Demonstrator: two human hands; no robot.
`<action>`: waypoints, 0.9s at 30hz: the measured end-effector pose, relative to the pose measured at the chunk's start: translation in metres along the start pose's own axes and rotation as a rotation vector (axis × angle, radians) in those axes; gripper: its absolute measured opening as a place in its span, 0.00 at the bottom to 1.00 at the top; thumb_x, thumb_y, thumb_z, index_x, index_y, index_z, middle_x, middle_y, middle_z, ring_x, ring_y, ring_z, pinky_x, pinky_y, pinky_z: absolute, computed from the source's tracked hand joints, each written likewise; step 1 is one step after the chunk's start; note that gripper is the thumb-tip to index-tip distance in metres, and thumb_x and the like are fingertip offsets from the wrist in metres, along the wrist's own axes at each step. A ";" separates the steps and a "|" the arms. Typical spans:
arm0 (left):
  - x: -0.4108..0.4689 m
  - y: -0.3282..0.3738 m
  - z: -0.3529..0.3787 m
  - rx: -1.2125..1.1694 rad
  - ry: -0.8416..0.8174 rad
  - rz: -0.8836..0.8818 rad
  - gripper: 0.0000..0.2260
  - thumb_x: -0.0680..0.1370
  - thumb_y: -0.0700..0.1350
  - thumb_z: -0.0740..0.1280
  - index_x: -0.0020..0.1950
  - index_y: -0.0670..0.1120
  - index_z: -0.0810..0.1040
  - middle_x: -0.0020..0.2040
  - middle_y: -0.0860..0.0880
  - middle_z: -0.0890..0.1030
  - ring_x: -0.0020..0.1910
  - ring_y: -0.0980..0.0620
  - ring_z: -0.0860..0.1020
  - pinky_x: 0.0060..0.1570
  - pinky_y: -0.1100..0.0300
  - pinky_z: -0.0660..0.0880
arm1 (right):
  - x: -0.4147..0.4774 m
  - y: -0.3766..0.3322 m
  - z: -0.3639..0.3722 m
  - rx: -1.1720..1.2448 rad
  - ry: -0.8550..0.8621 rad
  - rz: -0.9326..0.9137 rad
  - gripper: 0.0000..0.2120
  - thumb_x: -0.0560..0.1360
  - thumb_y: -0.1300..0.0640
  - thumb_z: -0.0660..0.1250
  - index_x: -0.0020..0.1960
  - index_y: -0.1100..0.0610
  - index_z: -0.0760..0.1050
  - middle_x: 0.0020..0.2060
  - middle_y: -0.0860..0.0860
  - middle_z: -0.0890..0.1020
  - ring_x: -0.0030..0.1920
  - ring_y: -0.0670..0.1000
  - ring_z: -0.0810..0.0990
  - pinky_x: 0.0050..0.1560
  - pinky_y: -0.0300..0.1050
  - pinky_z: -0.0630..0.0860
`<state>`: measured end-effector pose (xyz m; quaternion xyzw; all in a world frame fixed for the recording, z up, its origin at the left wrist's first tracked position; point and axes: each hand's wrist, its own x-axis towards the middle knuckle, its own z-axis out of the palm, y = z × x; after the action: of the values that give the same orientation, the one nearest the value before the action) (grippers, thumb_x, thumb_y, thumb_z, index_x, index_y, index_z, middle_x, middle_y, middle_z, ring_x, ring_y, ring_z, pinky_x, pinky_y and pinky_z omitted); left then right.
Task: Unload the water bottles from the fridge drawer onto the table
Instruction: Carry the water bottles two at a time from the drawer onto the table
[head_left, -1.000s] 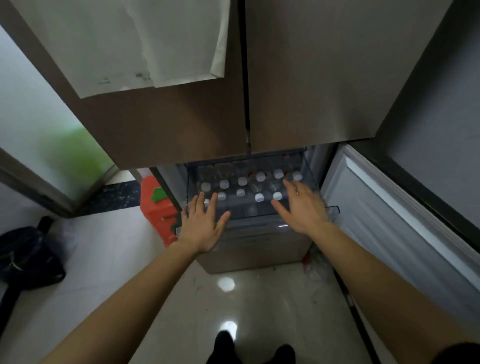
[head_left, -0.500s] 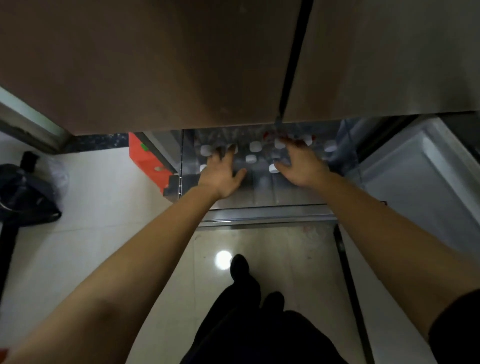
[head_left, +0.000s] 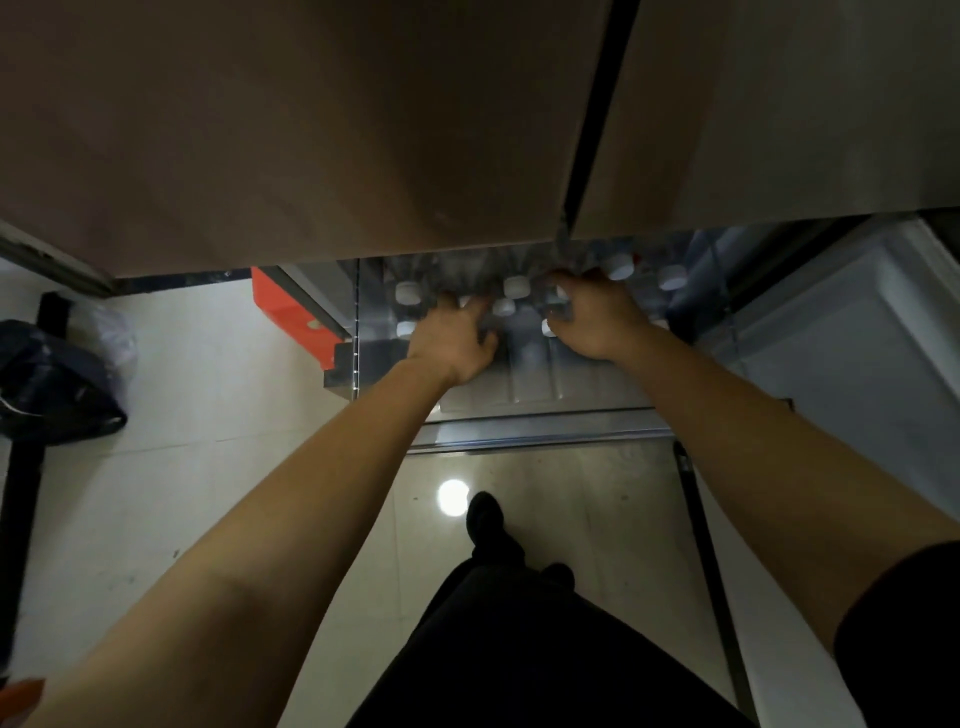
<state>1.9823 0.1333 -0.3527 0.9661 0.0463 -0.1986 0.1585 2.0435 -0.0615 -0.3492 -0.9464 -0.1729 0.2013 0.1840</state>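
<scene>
The pulled-out clear fridge drawer (head_left: 535, 431) sits below the fridge's upper doors and holds several upright water bottles with white caps (head_left: 516, 285). Both my hands are inside it among the bottles. My left hand (head_left: 453, 340) curls its fingers and thumb around the top of a bottle in the left middle. My right hand (head_left: 592, 322) is closed on a bottle to the right, with a cap (head_left: 545, 327) showing beside its thumb. The bottle bodies are mostly hidden by my hands and the doors' lower edge. No table is in view.
The brown fridge doors (head_left: 311, 130) overhang the drawer's back. An open lower door (head_left: 857, 338) stands at the right. A red object (head_left: 291, 312) lies left of the drawer, and a black bag (head_left: 47, 384) on the tiled floor further left. My foot (head_left: 483, 514) is in front.
I have leaned in closer over the drawer. Both hands went from spread above the caps to down among the bottles, with fingers now curled around bottle tops.
</scene>
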 end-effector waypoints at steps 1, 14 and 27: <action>-0.007 0.001 0.000 0.009 -0.016 0.003 0.24 0.81 0.53 0.63 0.76 0.53 0.64 0.70 0.36 0.69 0.64 0.34 0.73 0.61 0.47 0.73 | -0.005 0.000 0.000 0.013 -0.004 0.008 0.23 0.77 0.51 0.68 0.71 0.48 0.70 0.65 0.60 0.75 0.61 0.64 0.75 0.60 0.52 0.75; -0.095 0.027 -0.033 -0.101 0.745 0.111 0.06 0.81 0.53 0.64 0.53 0.52 0.72 0.40 0.46 0.81 0.37 0.43 0.80 0.32 0.51 0.76 | -0.096 -0.013 -0.043 -0.046 0.551 -0.155 0.05 0.77 0.46 0.67 0.49 0.47 0.74 0.36 0.51 0.81 0.41 0.57 0.81 0.35 0.47 0.73; -0.109 0.037 -0.026 -0.120 0.582 -0.036 0.15 0.81 0.56 0.60 0.60 0.47 0.72 0.42 0.42 0.84 0.41 0.38 0.82 0.41 0.48 0.79 | -0.125 -0.006 -0.054 0.058 0.378 0.082 0.15 0.76 0.40 0.65 0.58 0.47 0.75 0.47 0.56 0.84 0.51 0.62 0.81 0.43 0.48 0.71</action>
<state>1.8977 0.1034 -0.2760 0.9703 0.1185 0.0871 0.1920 1.9589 -0.1215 -0.2611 -0.9679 -0.0906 0.0320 0.2321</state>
